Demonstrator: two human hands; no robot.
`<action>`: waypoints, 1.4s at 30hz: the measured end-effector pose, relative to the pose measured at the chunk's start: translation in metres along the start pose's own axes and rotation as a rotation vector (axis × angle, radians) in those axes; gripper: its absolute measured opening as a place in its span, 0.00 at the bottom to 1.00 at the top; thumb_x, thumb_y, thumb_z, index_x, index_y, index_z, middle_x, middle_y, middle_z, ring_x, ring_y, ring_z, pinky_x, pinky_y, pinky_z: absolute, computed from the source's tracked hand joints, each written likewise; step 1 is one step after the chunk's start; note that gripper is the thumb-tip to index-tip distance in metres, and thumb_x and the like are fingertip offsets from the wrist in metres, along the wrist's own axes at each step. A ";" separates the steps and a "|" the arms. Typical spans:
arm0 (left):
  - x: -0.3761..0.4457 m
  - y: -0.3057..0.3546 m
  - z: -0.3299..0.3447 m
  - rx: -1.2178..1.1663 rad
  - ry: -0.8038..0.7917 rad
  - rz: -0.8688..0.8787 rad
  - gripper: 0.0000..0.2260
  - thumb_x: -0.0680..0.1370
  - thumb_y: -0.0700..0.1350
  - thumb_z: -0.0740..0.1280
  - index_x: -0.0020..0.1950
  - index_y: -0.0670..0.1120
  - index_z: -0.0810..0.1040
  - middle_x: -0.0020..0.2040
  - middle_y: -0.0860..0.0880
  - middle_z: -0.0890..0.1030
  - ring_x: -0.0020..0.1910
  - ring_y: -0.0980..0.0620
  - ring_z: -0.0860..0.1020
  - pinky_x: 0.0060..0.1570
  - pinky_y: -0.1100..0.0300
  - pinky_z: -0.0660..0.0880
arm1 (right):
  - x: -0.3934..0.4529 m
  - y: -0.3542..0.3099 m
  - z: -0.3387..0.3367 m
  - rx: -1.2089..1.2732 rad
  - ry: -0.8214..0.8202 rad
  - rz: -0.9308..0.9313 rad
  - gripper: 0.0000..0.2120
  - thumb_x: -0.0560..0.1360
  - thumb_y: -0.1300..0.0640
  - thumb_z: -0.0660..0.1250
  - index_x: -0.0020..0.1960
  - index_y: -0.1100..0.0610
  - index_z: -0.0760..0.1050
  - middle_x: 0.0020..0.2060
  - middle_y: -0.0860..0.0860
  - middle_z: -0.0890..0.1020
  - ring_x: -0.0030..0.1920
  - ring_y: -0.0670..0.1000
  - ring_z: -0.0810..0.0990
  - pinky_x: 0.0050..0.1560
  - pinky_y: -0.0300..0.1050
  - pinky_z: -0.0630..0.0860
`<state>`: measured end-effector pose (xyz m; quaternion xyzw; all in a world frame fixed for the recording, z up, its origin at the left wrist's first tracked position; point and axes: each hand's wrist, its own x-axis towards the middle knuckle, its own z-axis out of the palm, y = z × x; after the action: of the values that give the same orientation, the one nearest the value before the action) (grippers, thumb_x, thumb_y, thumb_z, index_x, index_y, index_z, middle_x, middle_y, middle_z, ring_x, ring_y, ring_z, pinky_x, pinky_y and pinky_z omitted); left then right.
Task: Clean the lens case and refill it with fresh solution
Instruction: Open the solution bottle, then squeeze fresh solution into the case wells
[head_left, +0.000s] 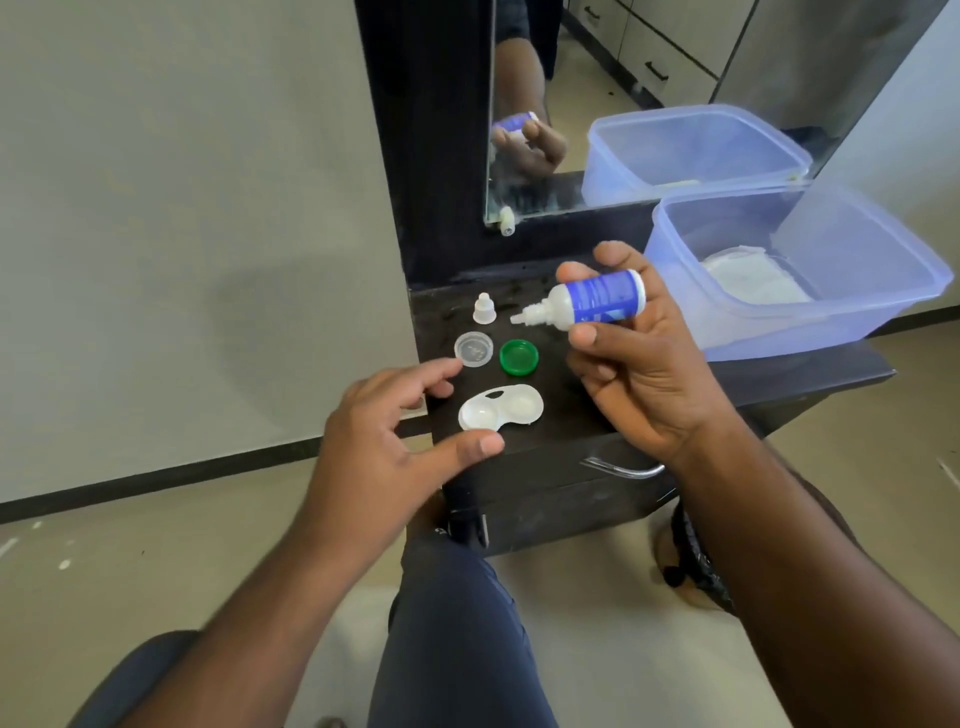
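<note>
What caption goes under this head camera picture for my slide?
Right hand tilts the uncapped solution bottle above the open lens case while the left hand hovers beside it.

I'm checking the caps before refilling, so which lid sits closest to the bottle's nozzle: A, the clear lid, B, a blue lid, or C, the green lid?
C: the green lid lies just below the nozzle of the bottle in the right hand; the clear lid lies farther left.

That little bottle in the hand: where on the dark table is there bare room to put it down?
Bare top shows right of the green round cap and white two-well lens case, under the right hand, before the blue plastic tub. The left front corner is crowded: clear cap, white bottle cap, left hand.
</note>
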<state>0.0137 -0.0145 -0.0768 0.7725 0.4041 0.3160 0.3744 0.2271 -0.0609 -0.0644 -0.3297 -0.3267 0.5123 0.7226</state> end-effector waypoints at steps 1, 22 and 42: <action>-0.002 -0.001 0.004 0.001 0.010 0.001 0.27 0.61 0.58 0.77 0.59 0.59 0.78 0.49 0.61 0.79 0.51 0.62 0.73 0.45 0.75 0.66 | 0.001 0.001 0.001 0.008 -0.010 0.009 0.24 0.65 0.73 0.70 0.53 0.52 0.72 0.48 0.51 0.82 0.39 0.43 0.79 0.26 0.33 0.69; 0.002 -0.010 0.011 -0.191 -0.001 -0.073 0.17 0.64 0.47 0.80 0.52 0.51 0.85 0.50 0.54 0.77 0.52 0.57 0.78 0.53 0.64 0.74 | 0.005 0.014 0.024 -0.361 -0.055 -0.007 0.18 0.59 0.62 0.77 0.48 0.54 0.83 0.42 0.50 0.84 0.43 0.49 0.81 0.44 0.41 0.78; 0.001 -0.013 0.011 -0.195 -0.010 -0.057 0.22 0.62 0.55 0.77 0.56 0.55 0.83 0.52 0.57 0.77 0.55 0.59 0.76 0.54 0.68 0.72 | 0.003 0.013 0.023 -0.473 -0.064 -0.016 0.17 0.58 0.60 0.78 0.46 0.52 0.84 0.43 0.47 0.85 0.45 0.48 0.83 0.44 0.40 0.78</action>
<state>0.0179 -0.0116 -0.0932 0.7221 0.3913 0.3392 0.4588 0.2021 -0.0517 -0.0616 -0.4707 -0.4628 0.4262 0.6185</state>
